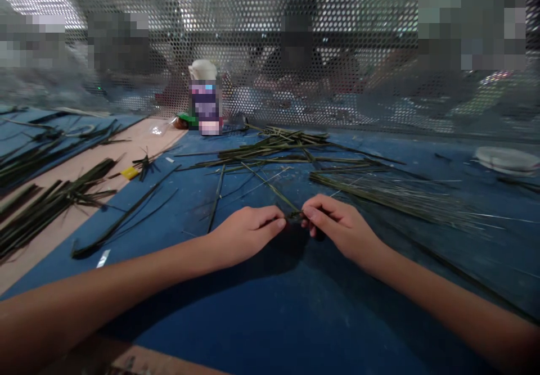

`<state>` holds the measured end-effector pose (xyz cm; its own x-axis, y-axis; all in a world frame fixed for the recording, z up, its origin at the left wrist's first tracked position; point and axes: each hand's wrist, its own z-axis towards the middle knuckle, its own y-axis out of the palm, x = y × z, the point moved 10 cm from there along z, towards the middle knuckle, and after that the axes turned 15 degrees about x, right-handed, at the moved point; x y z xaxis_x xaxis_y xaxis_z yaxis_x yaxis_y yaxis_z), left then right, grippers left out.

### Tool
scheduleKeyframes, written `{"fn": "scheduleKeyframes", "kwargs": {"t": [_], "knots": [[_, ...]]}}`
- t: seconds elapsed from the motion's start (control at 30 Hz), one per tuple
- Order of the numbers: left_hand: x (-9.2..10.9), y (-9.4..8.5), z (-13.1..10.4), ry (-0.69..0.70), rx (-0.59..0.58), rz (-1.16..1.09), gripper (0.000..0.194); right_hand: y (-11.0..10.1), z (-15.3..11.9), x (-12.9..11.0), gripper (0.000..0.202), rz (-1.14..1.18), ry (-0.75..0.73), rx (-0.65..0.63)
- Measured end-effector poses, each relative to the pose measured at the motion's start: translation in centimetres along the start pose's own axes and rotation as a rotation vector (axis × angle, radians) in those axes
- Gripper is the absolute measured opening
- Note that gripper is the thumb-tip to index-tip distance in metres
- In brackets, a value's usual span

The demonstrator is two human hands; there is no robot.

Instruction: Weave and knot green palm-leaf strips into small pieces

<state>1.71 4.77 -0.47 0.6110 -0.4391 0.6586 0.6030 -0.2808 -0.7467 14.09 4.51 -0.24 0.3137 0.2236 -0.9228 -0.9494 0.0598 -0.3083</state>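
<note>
Both hands meet above the middle of the blue tabletop, with fingers pinched close together. Between them runs a thin dark green strip of leaf (294, 215), which looks bent or knotted there. My left hand (248, 231) grips its left end between thumb and forefinger. From the other side, my right hand (337, 223) pinches the same strip; its lower fingers are curled and partly hidden. A longer green strip (276, 191) slants away behind the fingertips, and I cannot tell whether it joins the held piece.
Behind the hands lie a pile of green strips (270, 145) and a bundle with thin pale fibres (379, 195). More bundles (63, 203) are at left, near a yellow piece (129, 173). A white-topped container (205, 102) stands before a perforated metal screen (261, 99). A white lid-like disc (506, 160) sits right.
</note>
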Motion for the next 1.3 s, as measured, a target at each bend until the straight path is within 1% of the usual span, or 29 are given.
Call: {"fn": "scheduleKeyframes", "kwargs": {"t": [0.07, 0.13, 0.33, 0.67, 0.83, 1.03, 1.3], "knots": [[0.0, 0.1, 0.0, 0.003, -0.003, 0.034, 0.033, -0.7, 0.2, 0.1, 0.021, 0.005, 0.021, 0.074], [-0.2, 0.0, 0.0, -0.013, 0.002, 0.072, 0.032, -1.0, 0.4, 0.4, 0.021, 0.02, 0.048, 0.104], [-0.5, 0.3, 0.0, -0.022, -0.008, 0.12, 0.03, 0.3, 0.2, 0.6, 0.018, 0.052, 0.062, -0.024], [-0.2, 0.7, -0.3, -0.001, -0.03, 0.123, 0.027, 1.4, 0.1, 0.8, 0.018, 0.053, 0.078, -0.139], [0.4, 1.5, -0.8, 0.015, -0.078, 0.083, 0.025, 1.6, -0.2, 0.2, 0.018, 0.068, 0.044, -0.161], [0.1, 0.9, -0.7, -0.055, -0.017, -0.082, 0.026, 1.5, -0.4, 0.2, 0.018, 0.112, 0.061, -0.158], [-0.2, 0.9, -0.6, -0.077, 0.0, -0.129, 0.026, 1.7, -0.4, 0.3, 0.017, 0.093, 0.069, -0.169]]}}
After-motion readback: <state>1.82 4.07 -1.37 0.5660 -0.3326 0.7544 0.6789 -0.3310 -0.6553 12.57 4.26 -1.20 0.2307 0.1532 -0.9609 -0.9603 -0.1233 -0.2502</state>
